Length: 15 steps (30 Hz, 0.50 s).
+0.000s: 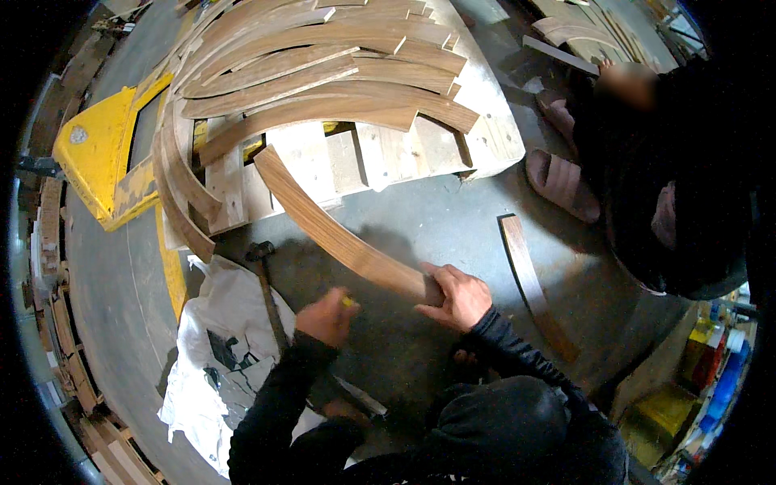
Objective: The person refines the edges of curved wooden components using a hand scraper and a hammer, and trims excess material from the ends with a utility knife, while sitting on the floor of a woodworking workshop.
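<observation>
My right hand [461, 299] is closed round the near end of a curved wooden strip [347, 246]. The strip bows away from me, and its far end lies at the edge of a wooden pallet [295, 158]. My left hand [325, 317] is closed, apart from the strip, with a small yellow thing [349, 302] showing at its fingers; its kind I cannot make out. Left of that hand, a hammer [269, 295] lies on the floor beside a crumpled white sack [206, 323]. A second curved strip [529, 279] lies on the floor to the right.
Several curved wooden strips [323, 109] lie stacked on the pallet. At the far left stands a yellow pallet jack [101, 153]. Another person, in pink sandals [563, 186], is at the right, a hand on a board [558, 56]. Coloured containers [663, 416] stand at the lower right.
</observation>
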Motion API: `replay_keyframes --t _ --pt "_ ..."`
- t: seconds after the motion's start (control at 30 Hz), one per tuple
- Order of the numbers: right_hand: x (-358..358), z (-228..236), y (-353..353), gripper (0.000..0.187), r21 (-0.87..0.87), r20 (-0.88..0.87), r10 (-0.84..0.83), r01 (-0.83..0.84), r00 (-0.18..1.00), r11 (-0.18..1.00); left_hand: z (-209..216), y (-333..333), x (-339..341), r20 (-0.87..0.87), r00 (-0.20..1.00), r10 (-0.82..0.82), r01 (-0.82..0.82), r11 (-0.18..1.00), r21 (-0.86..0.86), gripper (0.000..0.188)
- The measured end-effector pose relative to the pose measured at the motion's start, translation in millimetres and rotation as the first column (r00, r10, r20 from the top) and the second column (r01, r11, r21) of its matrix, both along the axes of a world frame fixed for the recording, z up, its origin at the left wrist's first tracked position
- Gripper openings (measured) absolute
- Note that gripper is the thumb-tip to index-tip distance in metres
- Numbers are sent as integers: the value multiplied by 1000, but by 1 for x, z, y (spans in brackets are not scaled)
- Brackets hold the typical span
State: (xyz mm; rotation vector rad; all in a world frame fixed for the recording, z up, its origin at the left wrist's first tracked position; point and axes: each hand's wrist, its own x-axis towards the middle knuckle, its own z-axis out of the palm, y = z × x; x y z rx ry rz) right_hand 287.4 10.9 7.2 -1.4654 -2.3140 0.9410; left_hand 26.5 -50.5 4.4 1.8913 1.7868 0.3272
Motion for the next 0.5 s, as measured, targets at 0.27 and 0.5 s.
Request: replay_keyframes --t 0.27,0.5 --pt "-10 1 0 62 -190 83 35 -19 996 982 3 30 -22 -395 918 -35 99 985 143 29" --pt "-16 8 11 57 -251 -118 12 -41 993 967 6 18 -22 539 734 414 -372 908 -190 24"
